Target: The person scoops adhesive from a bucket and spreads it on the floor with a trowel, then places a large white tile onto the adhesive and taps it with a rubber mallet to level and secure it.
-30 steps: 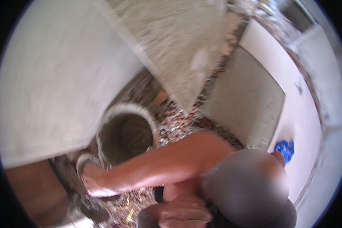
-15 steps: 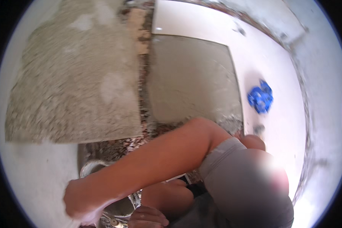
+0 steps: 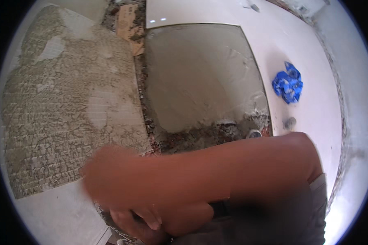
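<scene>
My right arm crosses the lower part of the view from right to left. At its end my right hand is smeared by motion, over the lower edge of a big tile whose face is coated with rough grey mortar. Whether it holds anything cannot be made out. Just beneath it is my left hand, partly covered by the right arm, its fingers curled together; anything inside them is hidden. Past my arms lies a smooth rectangular bed of wet grey mortar.
Pale floor tiles run along the right and far sides of the bed. On them lies a crumpled blue bag. Rubble borders the bed's near edge. A strip of cardboard lies at the far left, between mortar bed and coated tile.
My right hand has moved up and to the right, away from the bucket at lower left. My left hand has shifted slightly left and up. The bucket is now mostly hidden by my arms.
</scene>
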Action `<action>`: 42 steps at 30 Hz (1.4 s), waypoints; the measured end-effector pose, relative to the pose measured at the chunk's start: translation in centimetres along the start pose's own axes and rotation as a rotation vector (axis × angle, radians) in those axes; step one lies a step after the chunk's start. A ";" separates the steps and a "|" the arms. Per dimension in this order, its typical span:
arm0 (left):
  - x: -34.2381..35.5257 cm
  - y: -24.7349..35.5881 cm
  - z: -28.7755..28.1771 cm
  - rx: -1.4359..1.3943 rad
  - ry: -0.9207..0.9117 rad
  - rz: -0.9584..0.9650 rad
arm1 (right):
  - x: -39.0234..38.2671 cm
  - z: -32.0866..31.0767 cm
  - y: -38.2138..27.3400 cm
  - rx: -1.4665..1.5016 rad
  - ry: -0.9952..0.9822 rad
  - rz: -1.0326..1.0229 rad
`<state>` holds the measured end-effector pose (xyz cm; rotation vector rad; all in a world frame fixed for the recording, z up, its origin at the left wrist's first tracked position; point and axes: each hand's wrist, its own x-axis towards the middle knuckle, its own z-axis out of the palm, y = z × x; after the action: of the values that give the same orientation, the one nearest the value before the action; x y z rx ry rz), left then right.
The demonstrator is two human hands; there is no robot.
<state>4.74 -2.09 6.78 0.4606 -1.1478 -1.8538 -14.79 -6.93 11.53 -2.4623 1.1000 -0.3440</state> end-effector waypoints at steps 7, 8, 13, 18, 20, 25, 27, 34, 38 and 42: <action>5.4 -1.1 -6.2 0.388 0.759 0.303 | -21.4 5.7 5.0 0.174 0.038 1.246; 6.2 -0.9 -7.0 0.451 0.878 0.414 | -23.6 6.7 5.0 0.213 0.155 1.312; 10.2 3.6 -8.9 0.453 1.027 0.625 | -28.1 11.5 5.5 0.585 0.582 1.243; 14.3 9.0 -9.9 0.147 0.802 0.575 | -28.8 13.3 8.1 0.739 0.514 1.202; 15.2 10.3 -10.1 0.193 0.756 0.577 | -29.3 13.3 8.6 0.745 0.549 1.155; 16.1 12.1 -11.0 0.305 0.729 0.548 | -31.7 14.0 9.4 0.717 0.601 1.119; 16.1 12.2 -11.6 0.342 0.729 0.551 | -32.7 14.8 9.8 0.741 0.694 1.060; 16.3 12.2 -12.5 0.458 0.784 0.562 | -31.4 10.8 11.6 0.701 0.569 1.096; 16.4 11.8 -10.3 0.639 0.980 0.557 | -22.6 0.7 10.7 0.173 0.539 0.718; 15.4 10.6 -5.3 0.767 1.017 0.536 | -11.0 -9.0 6.2 0.019 0.649 0.362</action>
<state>5.20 -19.61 15.22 1.2027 -1.0333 -0.4854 -29.50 -4.86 15.96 -2.1099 1.7461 -1.0717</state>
